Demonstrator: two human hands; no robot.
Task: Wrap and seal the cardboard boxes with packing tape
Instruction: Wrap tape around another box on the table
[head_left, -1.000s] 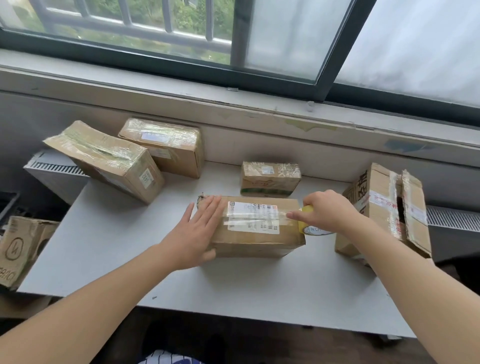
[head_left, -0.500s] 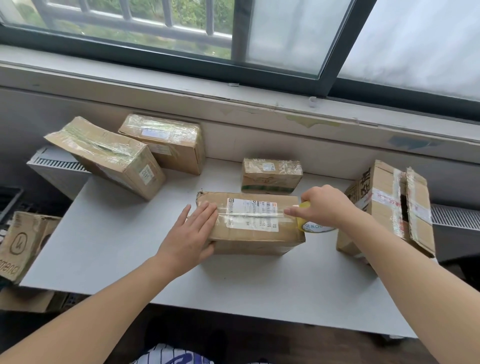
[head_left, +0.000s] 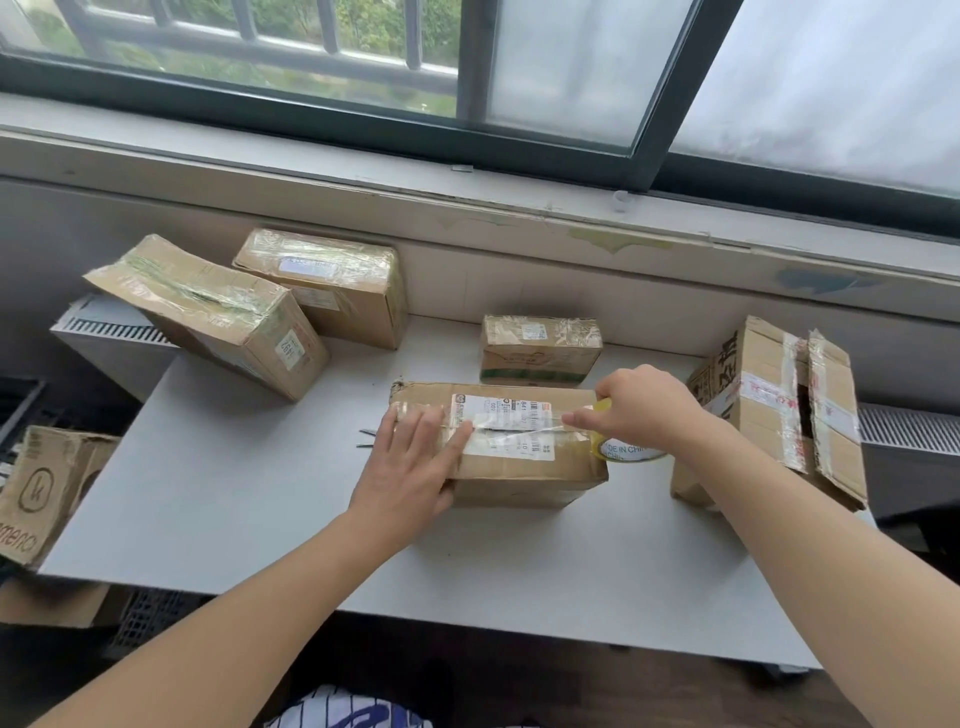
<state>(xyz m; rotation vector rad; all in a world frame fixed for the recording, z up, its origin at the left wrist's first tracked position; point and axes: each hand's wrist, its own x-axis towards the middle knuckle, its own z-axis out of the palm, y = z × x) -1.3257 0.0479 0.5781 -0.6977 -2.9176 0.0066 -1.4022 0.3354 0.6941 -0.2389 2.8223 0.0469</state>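
As the tape strip (head_left: 519, 428) crosses its label (head_left: 501, 410), labelled box (head_left: 519, 478): centre of table (head_left: 249, 499).
Left hand (head_left: 410, 467): flat, now slid onto the top, pressing the tape strip.
Right hand (head_left: 644, 410): grips tape roll (head_left: 621, 451) at right edge.
Seal: looks nearly done.

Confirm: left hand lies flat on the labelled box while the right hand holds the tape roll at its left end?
No: the head view shows the right hand holding the tape roll at the right end of the labelled box. The left hand lies flat on it.
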